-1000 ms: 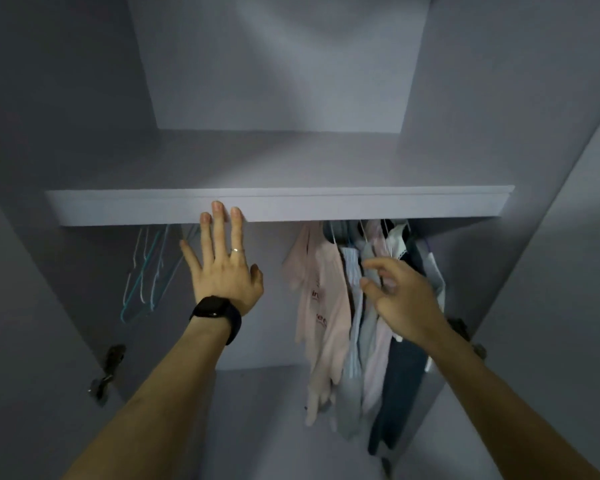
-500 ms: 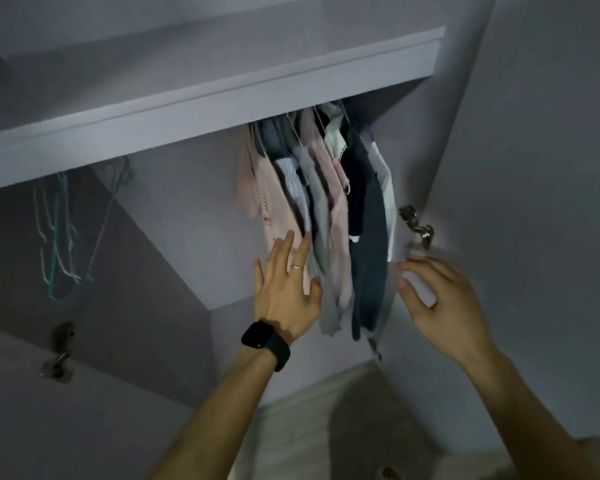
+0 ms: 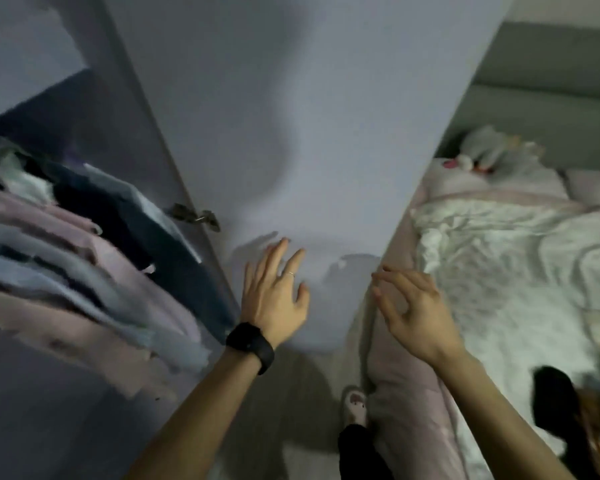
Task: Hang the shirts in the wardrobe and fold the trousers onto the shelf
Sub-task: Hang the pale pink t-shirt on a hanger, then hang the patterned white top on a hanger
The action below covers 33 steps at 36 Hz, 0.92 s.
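Hands are raised side by side in front of the open wardrobe door (image 3: 309, 133), and neither holds anything. The left hand (image 3: 274, 296) is spread with straight fingers, a thin ring on one of them and a black watch (image 3: 250, 342) on the wrist. The right hand (image 3: 413, 313) is loosely curled just off the door's edge. Both cast shadows on the pale lilac-grey panel, and I cannot tell whether either touches it. A metal hinge (image 3: 196, 214) sits where the door meets the wardrobe. To its left hang the shirts (image 3: 84, 254), a blurred, tightly packed row of pink, pale blue, grey and navy. On the right is a bed (image 3: 413, 410) with a pink cover along its near side, a rumpled white duvet (image 3: 516, 271) and a soft toy (image 3: 482, 154) by the pillow. A dark garment (image 3: 555, 400) lies on the duvet, too blurred to identify. A slippered foot (image 3: 354, 405) stands on the floor (image 3: 291, 393) beside the bed.
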Each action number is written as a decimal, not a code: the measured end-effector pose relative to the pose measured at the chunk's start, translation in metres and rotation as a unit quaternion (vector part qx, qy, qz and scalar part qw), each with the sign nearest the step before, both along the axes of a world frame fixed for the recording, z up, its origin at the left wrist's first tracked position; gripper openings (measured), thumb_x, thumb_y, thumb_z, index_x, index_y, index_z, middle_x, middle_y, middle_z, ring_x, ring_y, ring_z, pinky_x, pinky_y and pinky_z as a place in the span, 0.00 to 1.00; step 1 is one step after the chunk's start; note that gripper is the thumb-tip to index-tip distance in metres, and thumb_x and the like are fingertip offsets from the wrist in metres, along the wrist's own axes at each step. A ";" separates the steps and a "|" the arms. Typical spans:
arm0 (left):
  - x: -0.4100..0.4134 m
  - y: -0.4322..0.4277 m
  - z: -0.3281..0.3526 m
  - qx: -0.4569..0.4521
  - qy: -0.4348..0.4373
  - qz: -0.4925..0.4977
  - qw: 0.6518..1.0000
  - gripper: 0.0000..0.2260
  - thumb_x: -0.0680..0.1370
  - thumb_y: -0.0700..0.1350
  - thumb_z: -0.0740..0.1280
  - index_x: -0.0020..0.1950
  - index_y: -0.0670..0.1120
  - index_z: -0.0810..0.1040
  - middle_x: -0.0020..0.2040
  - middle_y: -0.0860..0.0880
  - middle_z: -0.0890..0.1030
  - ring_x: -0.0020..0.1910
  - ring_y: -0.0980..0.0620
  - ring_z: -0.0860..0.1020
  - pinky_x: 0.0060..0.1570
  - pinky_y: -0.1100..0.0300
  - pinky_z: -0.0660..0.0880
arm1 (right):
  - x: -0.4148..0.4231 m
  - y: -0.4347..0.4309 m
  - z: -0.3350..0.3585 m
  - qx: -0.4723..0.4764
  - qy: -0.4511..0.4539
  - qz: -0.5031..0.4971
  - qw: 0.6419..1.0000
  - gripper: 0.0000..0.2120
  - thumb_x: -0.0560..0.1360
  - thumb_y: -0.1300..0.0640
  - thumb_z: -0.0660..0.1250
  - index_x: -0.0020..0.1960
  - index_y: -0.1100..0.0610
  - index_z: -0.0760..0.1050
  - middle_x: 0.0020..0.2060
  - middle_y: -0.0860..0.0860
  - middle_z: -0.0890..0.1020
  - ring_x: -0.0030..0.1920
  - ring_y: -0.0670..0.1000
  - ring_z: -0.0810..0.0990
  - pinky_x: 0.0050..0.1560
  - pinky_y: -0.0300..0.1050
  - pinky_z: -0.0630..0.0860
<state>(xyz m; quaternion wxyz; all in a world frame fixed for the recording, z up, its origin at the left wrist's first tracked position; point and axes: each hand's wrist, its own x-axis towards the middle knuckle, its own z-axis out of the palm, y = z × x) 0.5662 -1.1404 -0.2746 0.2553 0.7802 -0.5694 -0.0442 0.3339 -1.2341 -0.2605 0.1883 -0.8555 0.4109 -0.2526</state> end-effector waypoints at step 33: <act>-0.502 -0.121 -0.074 0.223 -0.098 -0.524 0.816 0.26 0.83 0.51 0.58 0.81 0.55 0.57 0.81 0.53 0.56 0.80 0.51 0.51 0.78 0.48 0.49 | -0.466 0.183 -0.108 0.290 -0.002 -0.590 0.753 0.20 0.81 0.46 0.65 0.70 0.51 0.71 0.64 0.51 0.78 0.62 0.54 0.76 0.59 0.48 0.74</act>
